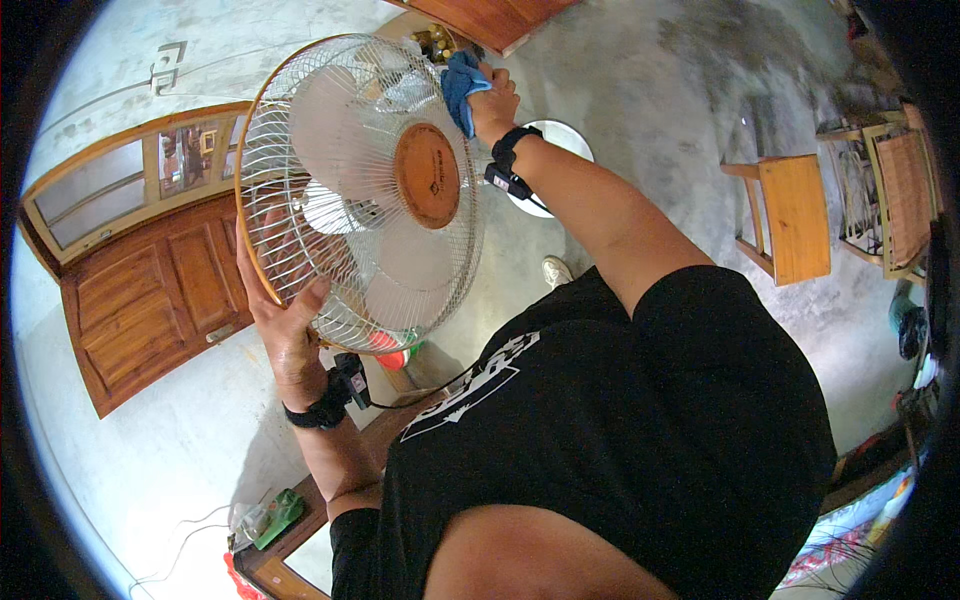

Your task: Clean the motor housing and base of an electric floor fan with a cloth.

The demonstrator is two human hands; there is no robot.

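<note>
A fan with a wire guard [465, 270], an orange rim and a round orange hub badge [427, 176] fills the space in front of me. Pale translucent blades [322, 120] show through the wires. My left hand [289, 315] grips the guard's rim at the lower left, thumb in front and fingers behind the wires. In my right hand [495, 101] is a bunched blue cloth [463, 86], held against or close to the guard's upper right edge; whether it touches is unclear. Below that hand, a round white base [562, 142] stands on the floor.
To the left is a wooden cabinet or door panel [142, 300] with glazed panes above it. A wooden stool [795, 217] and a chair-like frame [892, 195] stand on the right. A wall socket [165, 67] is at upper left. Below, a green packet [281, 517] rests on a wooden surface.
</note>
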